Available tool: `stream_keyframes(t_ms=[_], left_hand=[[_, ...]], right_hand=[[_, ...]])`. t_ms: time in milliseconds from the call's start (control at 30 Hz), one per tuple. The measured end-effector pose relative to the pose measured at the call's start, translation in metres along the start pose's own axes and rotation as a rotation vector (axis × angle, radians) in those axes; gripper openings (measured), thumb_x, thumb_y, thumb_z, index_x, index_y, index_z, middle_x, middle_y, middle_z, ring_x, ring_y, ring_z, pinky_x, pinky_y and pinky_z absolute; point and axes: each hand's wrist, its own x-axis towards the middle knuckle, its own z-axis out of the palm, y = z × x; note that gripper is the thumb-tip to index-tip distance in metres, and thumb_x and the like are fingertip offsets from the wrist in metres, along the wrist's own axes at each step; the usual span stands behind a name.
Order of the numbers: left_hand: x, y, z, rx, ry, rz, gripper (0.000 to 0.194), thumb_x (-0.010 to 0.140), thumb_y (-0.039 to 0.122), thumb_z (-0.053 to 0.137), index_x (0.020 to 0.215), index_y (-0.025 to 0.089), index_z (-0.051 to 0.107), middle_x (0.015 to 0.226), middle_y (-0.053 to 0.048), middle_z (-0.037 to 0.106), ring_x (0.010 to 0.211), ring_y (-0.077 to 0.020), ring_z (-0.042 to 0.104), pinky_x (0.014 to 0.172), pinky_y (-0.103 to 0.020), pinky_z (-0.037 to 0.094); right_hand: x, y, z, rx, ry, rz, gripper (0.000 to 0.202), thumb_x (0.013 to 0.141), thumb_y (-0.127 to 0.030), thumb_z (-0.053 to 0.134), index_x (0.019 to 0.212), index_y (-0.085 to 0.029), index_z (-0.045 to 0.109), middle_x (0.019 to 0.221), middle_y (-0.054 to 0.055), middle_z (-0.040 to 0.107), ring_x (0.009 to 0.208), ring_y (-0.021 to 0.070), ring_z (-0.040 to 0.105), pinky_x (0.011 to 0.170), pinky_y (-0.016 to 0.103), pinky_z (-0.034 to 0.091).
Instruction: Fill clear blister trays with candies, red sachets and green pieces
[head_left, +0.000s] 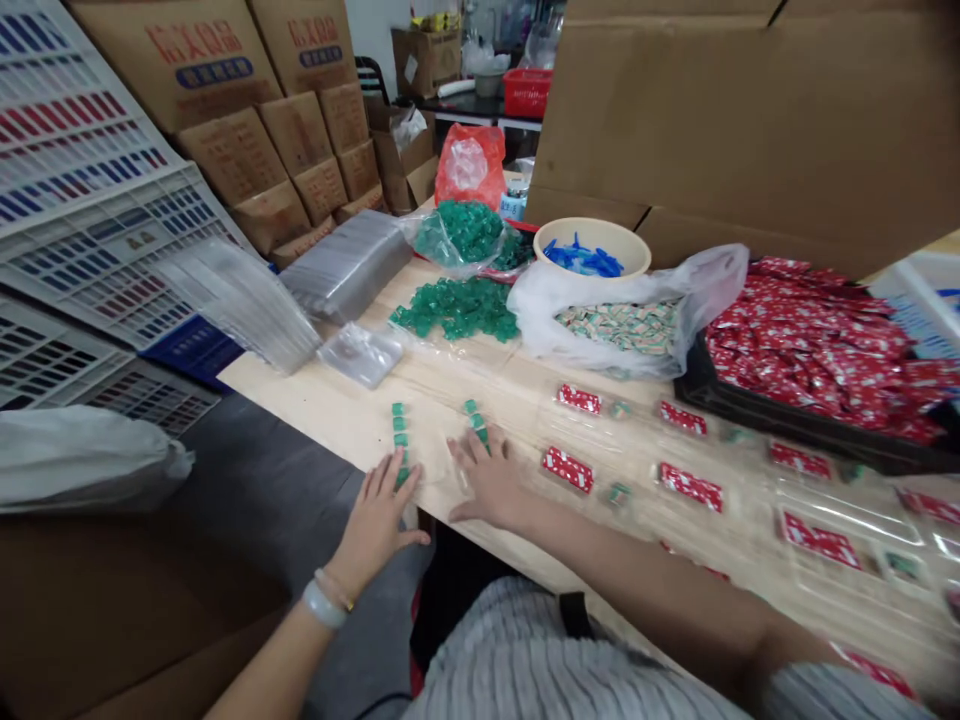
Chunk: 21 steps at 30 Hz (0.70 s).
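My left hand (381, 515) lies with fingers stretched and thumb apart at the table's near edge. Its fingertips touch the lower end of a short column of small green squares (399, 423). Beside it, my right hand (489, 483) is spread flat, fingertips over the near end of a second column of green squares (471, 408). The squares under the fingers are partly hidden. To the right, clear plastic trays (619, 462) stand in rows, holding red patterned packets (568, 467) and small green-and-tan pieces (618, 494).
Behind my hands lie a green heap (457, 308), clear plastic sleeves (362, 352) and a white bag (544, 300) of small packets. A cream bowl (592, 230) holds blue pieces. A black tray (697, 375) of red packets stands right; stacked crates (112, 250) stand left.
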Motion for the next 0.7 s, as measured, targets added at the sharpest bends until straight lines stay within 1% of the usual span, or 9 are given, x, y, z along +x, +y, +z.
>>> stream_keyframes(t_ms=[133, 200, 267, 333, 433, 500, 600, 633, 700], left_hand=[[-0.019, -0.019, 0.0, 0.13, 0.06, 0.002, 0.045, 0.075, 0.021, 0.055, 0.12, 0.025, 0.048, 0.127, -0.013, 0.042, 0.113, -0.0277, 0.041, 0.092, -0.045, 0.038], [-0.024, -0.029, -0.003, 0.154, 0.079, 0.037, 0.044, 0.077, 0.012, 0.047, 0.118, 0.027, 0.049, 0.119, -0.012, 0.048, 0.107, -0.0253, 0.046, 0.089, -0.045, 0.04], [-0.025, -0.038, -0.006, 0.141, 0.1, 0.075, 0.047, 0.076, 0.007, 0.043, 0.118, 0.027, 0.05, 0.117, -0.012, 0.049, 0.107, -0.025, 0.046, 0.089, -0.046, 0.039], [-0.022, -0.045, -0.011, 0.093, 0.146, 0.09, 0.047, 0.074, 0.005, 0.041, 0.115, 0.026, 0.053, 0.119, -0.011, 0.048, 0.107, -0.0256, 0.046, 0.09, -0.046, 0.04], [-0.012, -0.05, -0.025, -0.044, 0.271, 0.051, 0.047, 0.075, 0.011, 0.041, 0.116, 0.03, 0.052, 0.123, -0.007, 0.047, 0.106, -0.0265, 0.047, 0.091, -0.046, 0.04], [-0.002, -0.047, -0.04, -0.169, 0.368, -0.019, 0.049, 0.077, 0.017, 0.042, 0.119, 0.04, 0.045, 0.127, 0.002, 0.044, 0.108, -0.0251, 0.047, 0.095, -0.046, 0.039], [0.022, -0.028, -0.063, -0.34, 0.507, -0.108, 0.048, 0.078, 0.023, 0.044, 0.113, 0.055, 0.041, 0.124, 0.017, 0.043, 0.111, -0.0205, 0.046, 0.101, -0.047, 0.034], [0.033, -0.017, -0.069, -0.4, 0.546, -0.122, 0.044, 0.078, 0.024, 0.046, 0.11, 0.054, 0.045, 0.12, 0.018, 0.046, 0.111, -0.0197, 0.046, 0.102, -0.047, 0.033], [0.061, 0.01, -0.075, -0.607, 0.562, -0.172, 0.031, 0.076, 0.028, 0.051, 0.103, 0.043, 0.055, 0.113, 0.01, 0.054, 0.108, -0.02, 0.048, 0.101, -0.047, 0.034]], right_hand=[[-0.026, -0.004, 0.026, -0.074, 0.092, -0.149, 0.105, 0.051, -0.068, 0.061, 0.137, -0.021, 0.022, 0.141, 0.012, 0.022, 0.127, 0.0409, 0.007, 0.098, 0.06, 0.009], [-0.039, -0.006, 0.034, -0.093, 0.14, -0.199, 0.094, 0.057, -0.058, 0.064, 0.134, -0.018, 0.029, 0.139, 0.012, 0.026, 0.126, 0.0405, 0.011, 0.098, 0.06, 0.011], [-0.05, -0.009, 0.038, -0.077, 0.175, -0.235, 0.071, 0.069, -0.045, 0.06, 0.13, -0.018, 0.036, 0.136, 0.011, 0.033, 0.125, 0.0383, 0.017, 0.098, 0.058, 0.017], [-0.056, -0.013, 0.036, -0.018, 0.206, -0.279, 0.049, 0.079, -0.032, 0.05, 0.126, -0.019, 0.043, 0.131, 0.008, 0.041, 0.124, 0.0329, 0.024, 0.098, 0.052, 0.023], [-0.06, -0.01, 0.015, 0.136, 0.267, -0.337, 0.037, 0.083, -0.021, 0.041, 0.119, -0.018, 0.05, 0.126, 0.008, 0.047, 0.121, 0.0246, 0.033, 0.099, 0.043, 0.029], [-0.068, 0.009, -0.013, 0.318, 0.354, -0.334, 0.036, 0.084, -0.019, 0.039, 0.116, -0.018, 0.053, 0.125, 0.008, 0.048, 0.118, 0.0195, 0.038, 0.099, 0.037, 0.032], [-0.089, 0.069, -0.06, 0.699, 0.499, -0.255, 0.032, 0.084, -0.026, 0.042, 0.114, -0.021, 0.055, 0.124, 0.006, 0.05, 0.113, 0.0153, 0.045, 0.097, 0.034, 0.035], [-0.095, 0.095, -0.073, 0.83, 0.502, -0.2, 0.031, 0.083, -0.028, 0.046, 0.112, -0.022, 0.056, 0.123, 0.006, 0.05, 0.113, 0.016, 0.046, 0.097, 0.036, 0.035], [-0.103, 0.148, -0.09, 1.102, 0.369, -0.078, 0.031, 0.081, -0.032, 0.051, 0.109, -0.021, 0.058, 0.119, 0.007, 0.054, 0.107, 0.0181, 0.051, 0.094, 0.039, 0.037]])
